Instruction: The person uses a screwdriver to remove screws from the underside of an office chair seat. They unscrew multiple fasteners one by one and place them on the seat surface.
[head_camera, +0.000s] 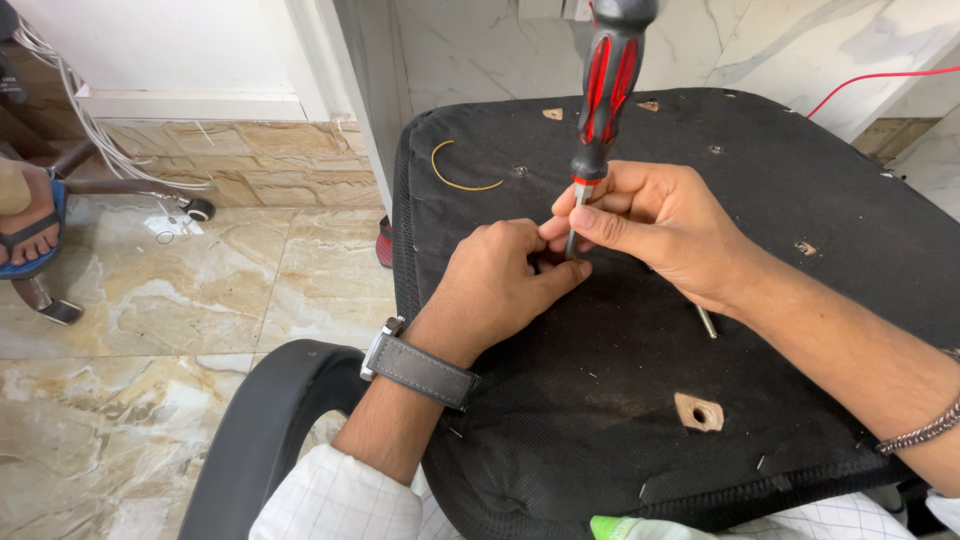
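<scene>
Right hand (655, 225) pinches shaft of upright red-black screwdriver (603, 95), tip on black seat underside (620, 400). Left hand (500, 280) curled beside tip, fingers pressed on fabric, whether holding anything unclear. Loose bolt (706, 321) lies near right wrist.

marble floor (150, 320), red wire (870, 80), sandalled foot (28, 225)

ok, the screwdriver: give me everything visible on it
The screwdriver has a red and black moulded grip, apparently plastic or rubber, a short red collar and a thin metal shaft. It stands nearly upright, top leaning slightly right, over the black fabric underside of the seat, with its butt cut off by the top of the picture. The right hand pinches the shaft; the left hand closes around the hidden tip.
</scene>
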